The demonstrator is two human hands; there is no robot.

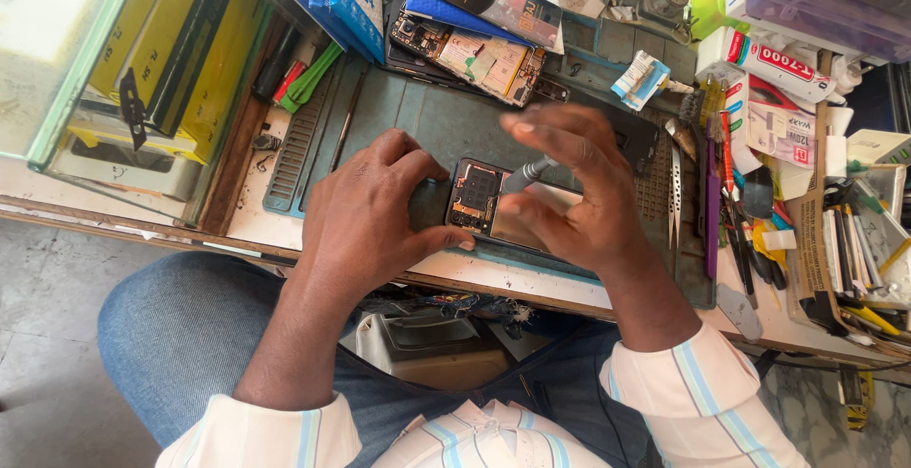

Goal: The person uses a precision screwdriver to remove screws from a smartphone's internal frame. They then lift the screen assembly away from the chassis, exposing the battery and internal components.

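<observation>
Nearest us, our left hand (pixel 365 216) presses flat on the opened phone (pixel 493 204), pinning its end so it cannot slide on the grey mat (pixel 436 112). Our right hand (pixel 569 193) pinches a small screwdriver (pixel 528 174), tip angled onto the phone's exposed board. Beyond, another opened phone (pixel 470 55) lies on the surface (pixel 256 221).

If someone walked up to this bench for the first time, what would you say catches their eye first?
Most striking is the opened phone at the centre of the grey-green work mat, its back off and its inner parts bare. The left hand steadies its near end, while the right hand pinches a slim grey screwdriver tipped down onto it. Next comes the clutter: a second opened phone behind the mat and a heap of tools at the right.
</observation>
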